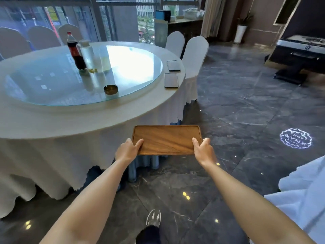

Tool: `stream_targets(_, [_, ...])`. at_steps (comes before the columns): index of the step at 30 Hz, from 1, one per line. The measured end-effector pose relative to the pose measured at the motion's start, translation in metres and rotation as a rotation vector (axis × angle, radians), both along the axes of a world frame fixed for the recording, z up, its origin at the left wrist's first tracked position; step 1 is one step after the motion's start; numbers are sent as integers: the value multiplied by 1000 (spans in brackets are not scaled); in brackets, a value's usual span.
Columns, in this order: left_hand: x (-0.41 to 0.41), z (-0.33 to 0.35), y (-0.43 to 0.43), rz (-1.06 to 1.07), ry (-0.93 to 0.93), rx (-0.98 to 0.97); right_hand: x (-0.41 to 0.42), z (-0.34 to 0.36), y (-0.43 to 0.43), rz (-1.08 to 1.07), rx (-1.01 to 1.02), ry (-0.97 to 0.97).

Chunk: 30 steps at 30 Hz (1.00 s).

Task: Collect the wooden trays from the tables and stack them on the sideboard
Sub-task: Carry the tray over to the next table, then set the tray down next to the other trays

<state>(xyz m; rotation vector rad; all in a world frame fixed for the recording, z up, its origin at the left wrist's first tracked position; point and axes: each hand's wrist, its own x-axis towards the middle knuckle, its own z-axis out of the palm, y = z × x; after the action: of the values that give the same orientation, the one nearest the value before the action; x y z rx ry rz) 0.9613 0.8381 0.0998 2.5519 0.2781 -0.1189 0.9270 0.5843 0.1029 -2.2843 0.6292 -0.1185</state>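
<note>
I hold a brown wooden tray (167,139) level in front of me, above the dark floor beside the round table (58,124). My left hand (127,150) grips its near left corner, thumb on top. My right hand (204,150) grips the near right corner the same way. Two more flat trays lie on the table's right edge, one nearer (171,80) and one farther (173,65); they look dark and glossy from here. A dark wooden sideboard (184,29) stands by the window at the back.
The table carries a glass turntable (84,76) with a cola bottle (75,51), a clear jug (88,53) and an ashtray (111,89). Two white-covered chairs (192,60) stand at its right side. Another white tablecloth (304,199) shows at right. A dark machine (299,55) sits far right.
</note>
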Motion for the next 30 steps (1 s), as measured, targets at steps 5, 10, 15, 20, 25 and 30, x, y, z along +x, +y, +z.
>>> stream_targets(5, [137,4,-25,-76,-9,-6,116,2,-17,-90,-4,-14])
stream_targets(10, [257,18,-59,-149,1,-21,216,15,-47,-176,-57,-39])
stream_targets(15, [345,17,-107,-206,21,-73,289,18,-89,-244,-113,-19])
stream_targets(20, [423,1,-161,-210,34,-68,365,6,-144,-239,-119,1])
stream_targets(25, [502,-17,-224,-174,63,-112,454,0,-210,-192,-139,17])
stream_targets(30, [572,-17,-291,-64,59,-209,547,17,-282,-101,-135,3])
